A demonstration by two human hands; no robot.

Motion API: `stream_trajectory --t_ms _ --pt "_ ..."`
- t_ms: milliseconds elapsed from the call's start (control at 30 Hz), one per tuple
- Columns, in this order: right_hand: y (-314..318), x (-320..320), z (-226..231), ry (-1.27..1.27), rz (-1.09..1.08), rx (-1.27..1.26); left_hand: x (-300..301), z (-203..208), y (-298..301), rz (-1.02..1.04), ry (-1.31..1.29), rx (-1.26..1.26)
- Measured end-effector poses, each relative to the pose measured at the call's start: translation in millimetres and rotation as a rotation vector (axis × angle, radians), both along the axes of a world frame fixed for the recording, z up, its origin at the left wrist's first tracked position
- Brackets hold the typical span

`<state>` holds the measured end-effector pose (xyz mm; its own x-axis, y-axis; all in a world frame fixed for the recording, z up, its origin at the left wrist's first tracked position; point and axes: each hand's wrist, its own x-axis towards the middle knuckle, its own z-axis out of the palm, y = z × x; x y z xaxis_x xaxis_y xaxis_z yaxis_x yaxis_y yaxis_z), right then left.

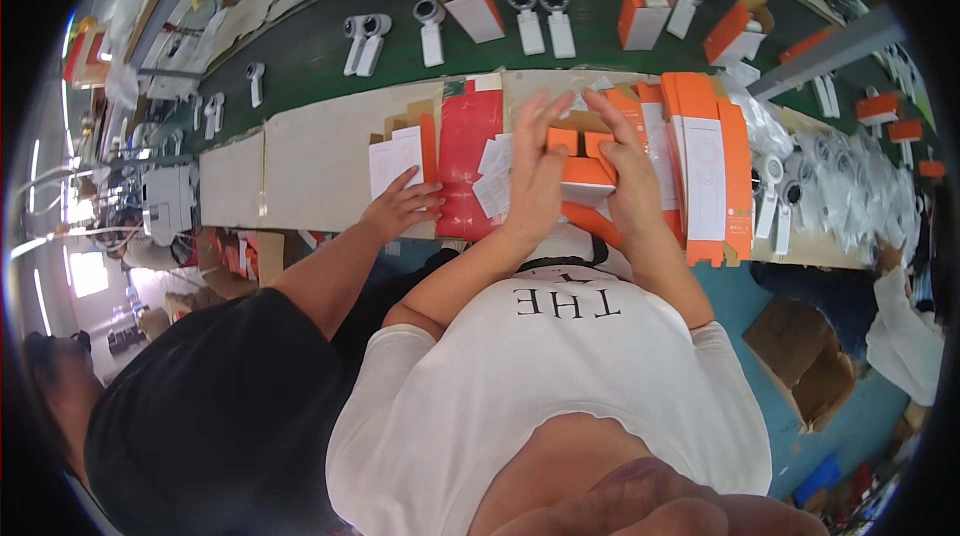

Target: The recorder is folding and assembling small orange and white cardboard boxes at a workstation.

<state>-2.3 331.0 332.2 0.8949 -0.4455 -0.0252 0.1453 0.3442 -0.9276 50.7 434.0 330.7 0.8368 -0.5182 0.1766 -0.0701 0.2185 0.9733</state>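
Between my hands is a small orange and white carton (pixel 588 174), its orange flaps partly folded at the top with a dark gap between them. My left hand (pixel 540 166) presses against its left side, fingers stretched up past the edge. On the opposite side my right hand (pixel 630 171) grips it with thumb and palm, its fingers also pointing up. The carton is held close to my body over the near edge of the bench. Flat orange carton blanks (pixel 700 146) stand stacked just right of my right hand. Printed white leaflets (pixel 493 181) lie left of my left hand.
A co-worker's hand (pixel 405 206) rests by white papers and orange cartons at left, beside a red panel (pixel 470 156). Beyond runs a green conveyor (pixel 300 71) with white handheld fans (pixel 430 31) and opened orange boxes (pixel 643 16). Bagged fans (pixel 850 186) pile up right.
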Motion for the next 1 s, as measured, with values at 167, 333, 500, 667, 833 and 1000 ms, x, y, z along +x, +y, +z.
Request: stream_trajectory --t_ms 167,333,500,667,833,1000 --pt "-5 5 -32 -0.058 0.075 0.146 2 -16 10 -0.099 -0.079 -0.013" --pt "-4 6 -28 -0.197 0.149 0.183 12 -24 14 -0.176 0.132 -0.094" --pt "-1 4 -21 -0.179 0.123 0.044 12 -10 15 -0.195 0.268 -0.117" --pt "1 7 -18 -0.112 0.106 -0.035 15 -17 14 -0.189 0.083 0.028" --pt "-1 8 -18 -0.032 0.131 -0.032 14 -14 17 -0.23 0.103 0.146" --pt "-10 12 -9 -0.076 0.147 0.143 29 5 28 -0.332 -0.508 0.415"
